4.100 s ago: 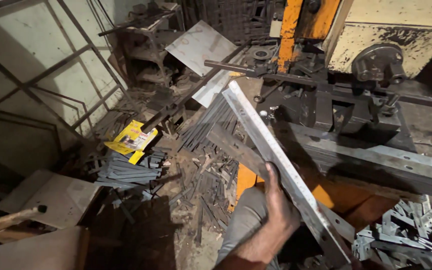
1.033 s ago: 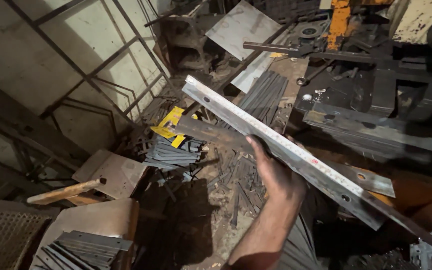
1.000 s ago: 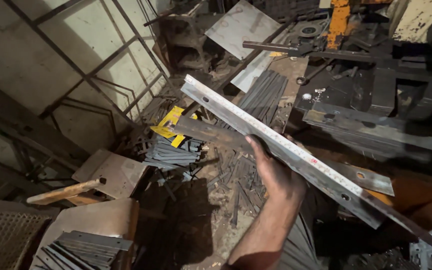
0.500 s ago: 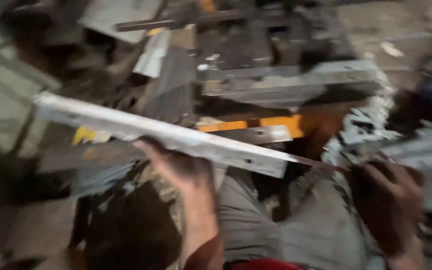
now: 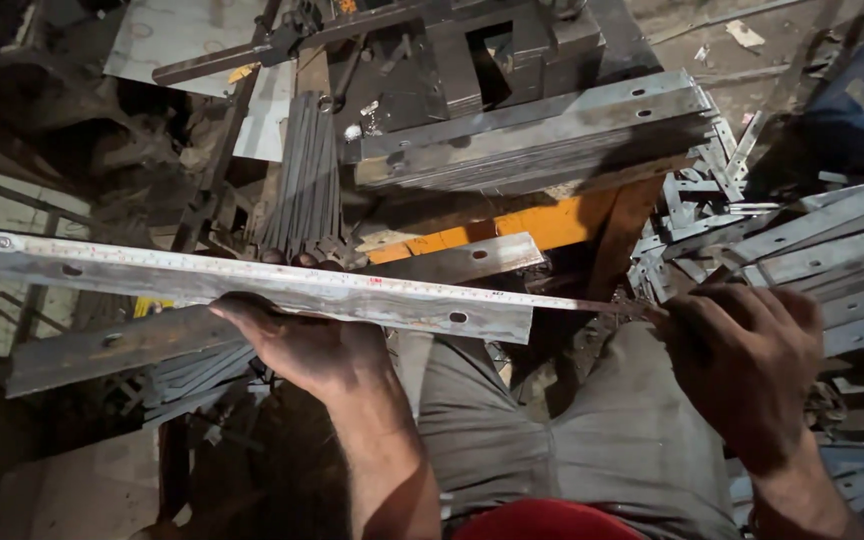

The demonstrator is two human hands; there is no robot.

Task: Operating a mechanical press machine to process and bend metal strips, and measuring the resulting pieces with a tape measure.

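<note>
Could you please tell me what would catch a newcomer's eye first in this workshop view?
Most striking is the long pale angle iron stretched across the middle, gripped from below by the left hand, with a tape measure blade running along its top edge to the right hand. Behind it, a stack of similar angle irons lies on a dark machine, above an orange beam.

We see a dull grey metal angle bar (image 5: 262, 285), scuffed and spotted, with a thin measuring tape (image 5: 552, 300) laid along it. Behind the bar, stacked steel strips (image 5: 542, 130) look matt and galvanised; an orange painted beam (image 5: 512, 228) is chipped. Below it, grey trousers (image 5: 572, 440) are coarse cloth.
</note>
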